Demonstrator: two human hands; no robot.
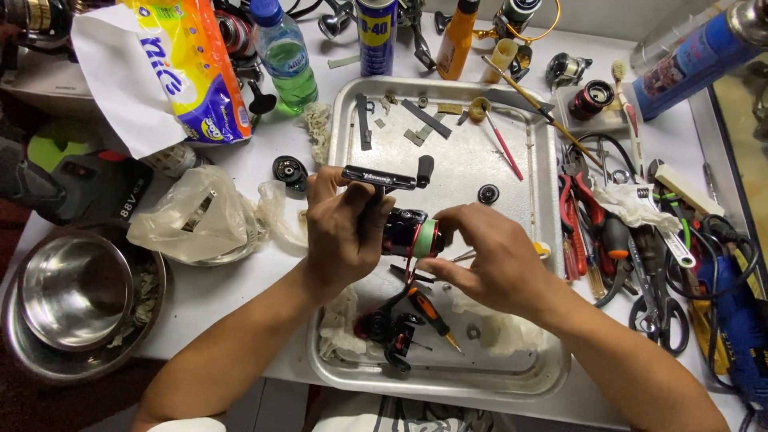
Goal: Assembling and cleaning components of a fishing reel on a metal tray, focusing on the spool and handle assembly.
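My left hand [344, 228] grips the body of a black and red fishing reel [404, 228] over a metal tray [528, 160]. The reel's black crank handle [384, 178] sticks up above my fingers. My right hand [488, 256] pinches the reel's green-lined spool end [428, 238] from the right. Under my hands in the tray lie an orange-handled screwdriver [430, 314], black reel parts [392, 332] and a white rag [340, 320].
Pliers, scissors and wrenches [640, 264] crowd the table's right side. Spray can, bottles and other reels stand at the back. A tissue pack [188, 68], a plastic bag [200, 216] and steel bowls [76, 296] sit on the left. A red brush [504, 148] lies in the tray.
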